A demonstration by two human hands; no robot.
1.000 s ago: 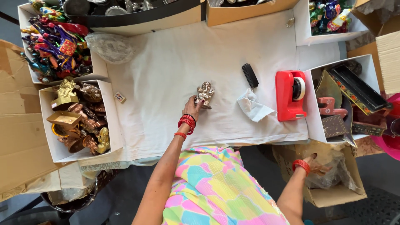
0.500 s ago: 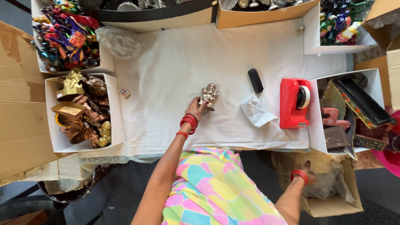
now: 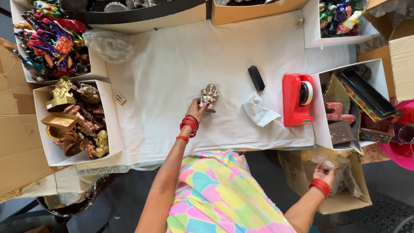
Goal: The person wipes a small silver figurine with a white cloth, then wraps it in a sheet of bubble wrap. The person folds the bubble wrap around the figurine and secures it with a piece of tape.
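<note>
My left hand (image 3: pixel 197 108) grips a small silver-coloured figurine (image 3: pixel 210 96) that stands on the white cloth (image 3: pixel 172 73) covering the table. Red bangles circle that wrist. My right hand (image 3: pixel 324 172) reaches down into a cardboard box (image 3: pixel 332 203) beside the table and pinches clear plastic wrapping (image 3: pixel 340 170) that lies inside it. This wrist wears red bangles too.
A black brush (image 3: pixel 255 78), crumpled white cloth (image 3: pixel 260 111) and red tape dispenser (image 3: pixel 297 99) lie right of the figurine. White boxes of brass figurines (image 3: pixel 75 123), colourful toys (image 3: pixel 47 41) and ornate boxes (image 3: pixel 353 103) line the table edges. A clear bag (image 3: pixel 110 45) lies at the back left.
My right hand has taken hold of the plastic wrapping in the box. My left hand stays on the figurine.
</note>
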